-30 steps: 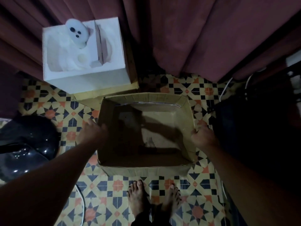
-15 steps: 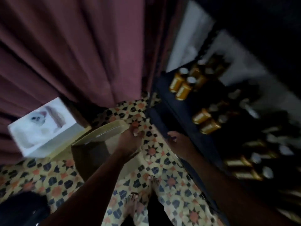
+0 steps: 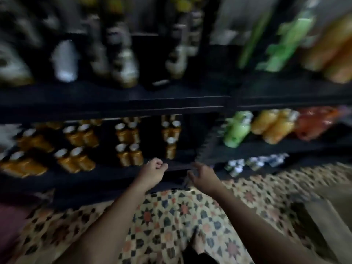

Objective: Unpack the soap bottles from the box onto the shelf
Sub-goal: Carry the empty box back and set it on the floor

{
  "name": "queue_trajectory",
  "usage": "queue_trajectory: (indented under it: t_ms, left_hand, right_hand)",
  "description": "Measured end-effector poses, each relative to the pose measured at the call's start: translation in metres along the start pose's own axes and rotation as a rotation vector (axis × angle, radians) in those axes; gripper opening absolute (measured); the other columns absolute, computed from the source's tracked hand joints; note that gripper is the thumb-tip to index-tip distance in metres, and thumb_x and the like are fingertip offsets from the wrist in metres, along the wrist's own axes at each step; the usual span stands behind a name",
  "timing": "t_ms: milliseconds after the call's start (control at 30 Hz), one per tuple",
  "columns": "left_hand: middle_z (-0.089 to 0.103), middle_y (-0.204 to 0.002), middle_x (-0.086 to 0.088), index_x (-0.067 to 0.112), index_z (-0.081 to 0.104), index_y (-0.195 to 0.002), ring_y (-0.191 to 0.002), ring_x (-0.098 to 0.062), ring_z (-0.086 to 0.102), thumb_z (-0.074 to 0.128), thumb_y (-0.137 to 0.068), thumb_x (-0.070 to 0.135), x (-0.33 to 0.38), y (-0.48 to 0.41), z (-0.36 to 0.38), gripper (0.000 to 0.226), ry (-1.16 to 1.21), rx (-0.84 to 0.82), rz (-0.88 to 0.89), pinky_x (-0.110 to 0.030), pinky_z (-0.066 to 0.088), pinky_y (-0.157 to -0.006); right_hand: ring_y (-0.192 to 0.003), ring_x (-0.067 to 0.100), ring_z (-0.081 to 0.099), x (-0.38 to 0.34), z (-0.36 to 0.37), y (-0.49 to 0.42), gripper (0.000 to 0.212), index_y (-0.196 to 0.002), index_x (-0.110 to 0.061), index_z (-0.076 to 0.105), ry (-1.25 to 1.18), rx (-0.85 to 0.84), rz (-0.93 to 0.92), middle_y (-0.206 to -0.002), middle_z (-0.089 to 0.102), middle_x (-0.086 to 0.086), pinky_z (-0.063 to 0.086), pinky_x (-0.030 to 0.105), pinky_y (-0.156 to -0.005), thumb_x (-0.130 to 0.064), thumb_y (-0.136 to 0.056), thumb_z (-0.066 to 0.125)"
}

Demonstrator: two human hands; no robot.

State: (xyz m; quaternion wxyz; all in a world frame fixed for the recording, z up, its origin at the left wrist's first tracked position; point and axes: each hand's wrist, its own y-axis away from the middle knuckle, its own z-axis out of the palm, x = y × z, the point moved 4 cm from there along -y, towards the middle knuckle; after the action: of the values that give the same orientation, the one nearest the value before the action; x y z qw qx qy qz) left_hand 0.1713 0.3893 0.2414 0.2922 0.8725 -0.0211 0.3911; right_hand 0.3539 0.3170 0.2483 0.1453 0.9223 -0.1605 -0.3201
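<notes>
A person reaches both bare arms toward a dark shelf stocked in rows. The left hand is curled into a loose fist and holds nothing; the right hand, fingers spread and empty, hovers just beside it in front of the lower shelf edge. Amber soap bottles with pale caps stand in pairs along the lower level, the nearest pair just beyond the left hand, and 1 single bottle stands alone to their right. Green bottles, orange packs and small white-and-blue items fill the right-hand bay. The upper level is too blurred to identify. Patterned floor tiles spread below, and a cardboard box sits at the right edge, well apart from both hands.
</notes>
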Motion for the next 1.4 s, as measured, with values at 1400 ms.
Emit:
queue_trajectory:
  t_ms: [1400]
  left_hand:
    - [0.05, -0.145, -0.003, 0.018, 0.038, -0.149, -0.13, -0.022, 0.049, 0.052, -0.098, 0.044, 0.613, -0.02, 0.882, 0.058, -0.893, -0.986, 0.758, -0.037, 0.041, -0.107]
  right_hand:
    - [-0.121, 0.031, 0.057, 0.786, -0.359, 0.289, 0.048, -0.142, -0.009, 0.046, -0.784, 0.745, 1.361, -0.137, 0.057, 0.015, 0.046, 0.035, -0.098, -0.029, -0.098, 0.054]
